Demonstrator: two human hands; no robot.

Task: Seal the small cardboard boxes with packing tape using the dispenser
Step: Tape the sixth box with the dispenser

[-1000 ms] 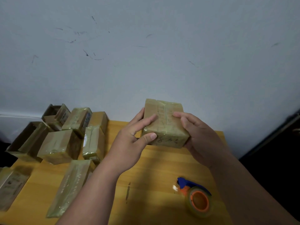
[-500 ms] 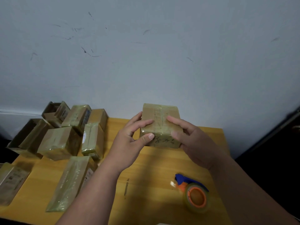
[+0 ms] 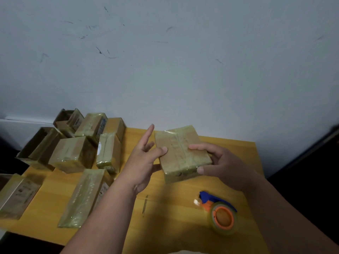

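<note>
1. box [image 3: 180,153], taped over and shiny, is held up above the far part of the table [image 3: 183,202], tilted. the right hand [image 3: 222,165] grasps it, fingers on top and thumb on the near face.
2. left hand [image 3: 145,158] is released, fingers spread, one fingertip just touching the box's left edge.
3. judged step: this box looks sealed and is being checked or turned. the next move likely calls for setting it with the others on the left, then taking an unsealed one and the tape dispenser [image 3: 219,211].
4. count, largest group first: about eight other boxes [image 3: 73,154] on the left side, some hard to separate; at least two at the far left look open.
5. two hands, one table, one dispenser, which lies near the right front, apart from both hands.
</note>
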